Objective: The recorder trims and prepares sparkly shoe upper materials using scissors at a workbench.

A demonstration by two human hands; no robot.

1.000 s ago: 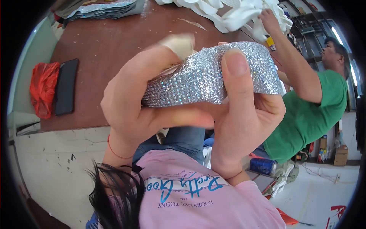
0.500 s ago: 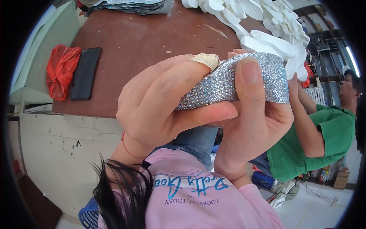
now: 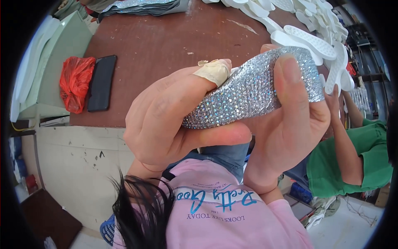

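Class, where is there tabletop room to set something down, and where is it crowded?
Free: brown tabletop between the black smartphone, glittery sheet stack and left hand, bar small scraps. Crowded: upper right, heaped with white shoe soles.

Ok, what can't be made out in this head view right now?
In the head view:
- Far side of the silver rhinestone-covered band: faces away from the camera.
- The band's left end: hidden by the left hand.
- Most right-hand fingers: behind the band and palm.
- Inside of the crumpled red plastic bag: covered by its folds.
- The green-shirted co-worker's head: cut off by the dark fisheye rim.
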